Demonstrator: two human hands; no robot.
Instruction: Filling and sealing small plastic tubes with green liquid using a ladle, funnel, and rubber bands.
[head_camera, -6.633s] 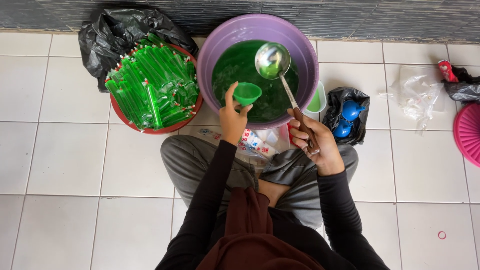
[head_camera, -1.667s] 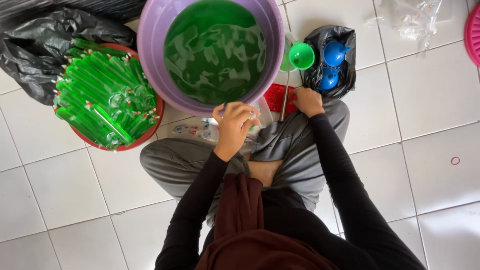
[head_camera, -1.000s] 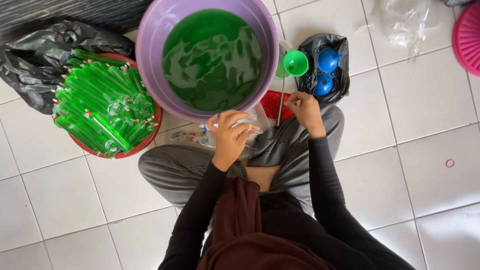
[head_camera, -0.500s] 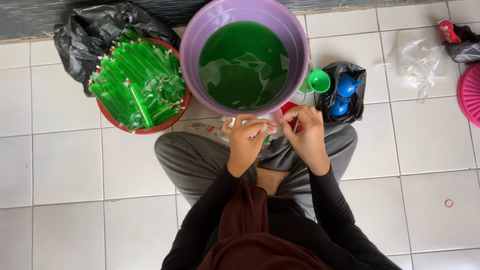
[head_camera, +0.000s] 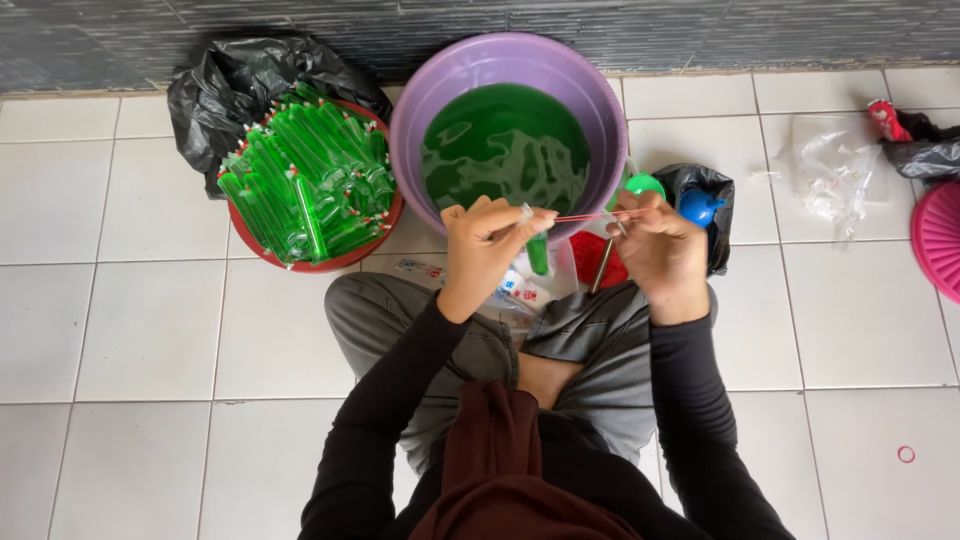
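Red rubber band (head_camera: 585, 216) stretched taut between both hands, running roughly level just below the near rim of the purple basin. Left hand (head_camera: 484, 243) pinches one end together with the top of a thin green-filled plastic tube (head_camera: 538, 252), which hangs down from the fingers, upright. Right hand (head_camera: 662, 250) closed on the other end of the band, fingers curled tight. Hands are apart, band the only link between them; both sit above the person's crossed legs in grey trousers.

Purple basin (head_camera: 420, 100) on the floor just beyond the hands, holds green liquid with pale streaks on the surface. Left of it, touching or nearly so, a red round tray (head_camera: 360, 252) heaped with many filled green tubes, tied at the ends, lying mostly parallel. Black plastic bag (head_camera: 230, 85) crumpled behind and beside that tray.

Right of the basin: small green funnel (head_camera: 645, 184), partly hidden by the right hand, and a black bag (head_camera: 715, 190) with a blue round object (head_camera: 699, 207) in it. Red item (head_camera: 592, 252) and a metal handle (head_camera: 603, 268) under the hands, mostly hidden. Flat printed packets, white with coloured marks (head_camera: 520, 290), on the floor by the knee.

Far right: crumpled clear plastic bag (head_camera: 830, 175), pink ribbed round thing (head_camera: 940, 240) cut by the edge. A loose red band (head_camera: 906, 454) on the white tile floor (head_camera: 150, 330), well apart.
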